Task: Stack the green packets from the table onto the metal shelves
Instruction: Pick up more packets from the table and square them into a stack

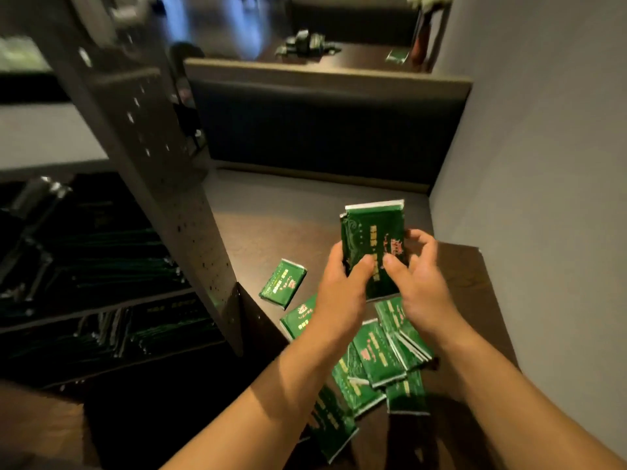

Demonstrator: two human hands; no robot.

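Both hands hold a small stack of green packets (371, 245) above the table (271, 228); its gold and red print is too blurred to read. The left hand (342, 283) curls around the stack's left edge, thumb on its face; the right hand (419, 276) grips the right edge likewise. Loose packets (380, 354) lie near the table's front edge, beside the metal shelves (163, 184).

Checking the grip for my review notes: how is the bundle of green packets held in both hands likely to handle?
The bundle of green packets looks glossy, so packets may slide against each other; the left hand and right hand squaring it fits that. It stands upright unsupported, suggesting some stiffness. It is probably light, since fingertips alone hold it.
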